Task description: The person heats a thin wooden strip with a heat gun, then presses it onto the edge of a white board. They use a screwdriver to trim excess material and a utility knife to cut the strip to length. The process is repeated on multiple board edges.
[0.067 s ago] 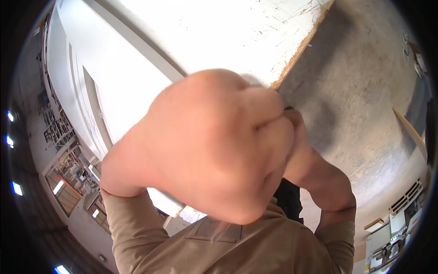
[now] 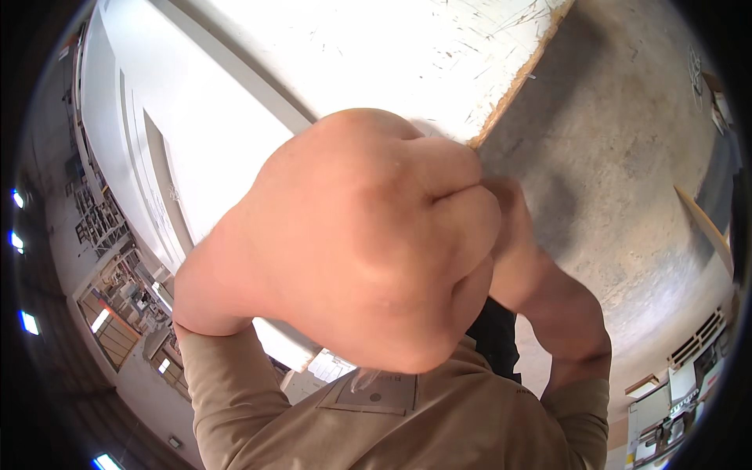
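My left hand (image 2: 368,243) is closed in a fist close to the camera, its back and knuckles filling the middle of the view. From under the fist's lower edge pokes a small see-through piece, perhaps plastic (image 2: 364,381); I cannot make out what the fist holds. Behind it, my right hand (image 2: 509,227) is mostly covered, with its wrist bent and its fingers hidden. The two hands overlap in the view; whether they touch is hidden. Beyond them lies a white, scratched board (image 2: 423,55) with a rough brown edge, beside a white panel (image 2: 211,133) with grooves.
Concrete floor (image 2: 611,172) stretches to the right of the board. Farther right are a curved wooden piece (image 2: 703,223), a pallet (image 2: 697,337) and a cluttered bench (image 2: 666,419). Shelving with goods (image 2: 129,290) stands at the far left.
My left fist has shifted slightly upward and looks sharper now. The see-through piece below it shows more clearly. A dark bit beside my right hand no longer shows.
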Available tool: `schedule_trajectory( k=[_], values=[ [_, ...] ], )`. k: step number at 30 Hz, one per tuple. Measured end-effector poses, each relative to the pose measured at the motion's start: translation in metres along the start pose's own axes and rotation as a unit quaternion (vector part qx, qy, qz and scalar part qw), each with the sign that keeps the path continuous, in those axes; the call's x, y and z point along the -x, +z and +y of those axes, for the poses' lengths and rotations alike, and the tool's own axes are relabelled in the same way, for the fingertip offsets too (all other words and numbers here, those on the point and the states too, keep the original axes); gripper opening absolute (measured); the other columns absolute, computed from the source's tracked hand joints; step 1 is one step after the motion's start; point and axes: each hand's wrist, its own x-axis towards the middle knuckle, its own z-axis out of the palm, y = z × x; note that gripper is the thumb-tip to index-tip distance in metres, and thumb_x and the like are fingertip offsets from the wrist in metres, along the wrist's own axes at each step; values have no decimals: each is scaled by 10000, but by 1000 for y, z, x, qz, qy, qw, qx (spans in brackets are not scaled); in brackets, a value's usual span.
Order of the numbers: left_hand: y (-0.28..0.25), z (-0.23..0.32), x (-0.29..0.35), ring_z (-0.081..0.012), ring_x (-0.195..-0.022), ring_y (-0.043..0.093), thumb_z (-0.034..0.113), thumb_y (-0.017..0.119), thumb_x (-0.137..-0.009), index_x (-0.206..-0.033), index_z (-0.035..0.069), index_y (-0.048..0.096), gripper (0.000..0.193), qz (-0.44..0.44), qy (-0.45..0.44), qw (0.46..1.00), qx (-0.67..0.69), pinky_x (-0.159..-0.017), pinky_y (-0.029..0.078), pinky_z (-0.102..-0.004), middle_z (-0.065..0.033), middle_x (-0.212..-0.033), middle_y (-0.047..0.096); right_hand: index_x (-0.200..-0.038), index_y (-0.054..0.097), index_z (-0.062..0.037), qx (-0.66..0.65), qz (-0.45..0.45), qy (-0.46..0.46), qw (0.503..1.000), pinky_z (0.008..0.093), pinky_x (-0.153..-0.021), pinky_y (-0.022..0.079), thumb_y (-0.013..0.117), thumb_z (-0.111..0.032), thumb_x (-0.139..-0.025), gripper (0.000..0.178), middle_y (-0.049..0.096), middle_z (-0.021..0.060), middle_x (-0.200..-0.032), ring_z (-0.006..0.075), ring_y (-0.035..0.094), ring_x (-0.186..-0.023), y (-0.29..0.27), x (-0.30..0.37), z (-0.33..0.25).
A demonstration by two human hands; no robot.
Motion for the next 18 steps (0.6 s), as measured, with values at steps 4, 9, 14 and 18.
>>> schedule_trajectory(
  k=[4,9,14,18],
  values=[
    [-11,-7,2,-151,-470,469,537,665,-833,-521,63,439,612,38,-21,996,78,-377,379,-293,-13,-561,443,-658,503,-56,-4,51,-35,998,363,-413,414,691,-17,-707,199,506,78,-525,264,536,-431,-3,-12,3],
    [-28,-4,1,-140,-466,425,630,505,-897,-553,54,457,672,88,-234,957,147,-402,308,-293,-33,-564,459,-607,503,-23,-116,108,-35,987,345,-400,371,638,62,-666,171,421,72,-505,232,470,-401,15,19,26],
    [-27,-4,1,-148,-473,386,447,504,-900,-568,35,430,535,64,-264,956,108,-430,264,-307,-41,-569,420,-669,547,-27,-141,51,-75,986,341,-433,400,664,8,-702,127,468,79,-540,236,506,-439,52,20,42],
    [-27,1,-2,-154,-478,356,301,503,-902,-579,19,409,439,52,-266,958,89,-452,229,-318,-48,-573,389,-719,581,-30,-130,34,-81,988,338,-458,424,684,-36,-731,104,506,84,-569,240,534,-469,61,9,48]
  ],
)
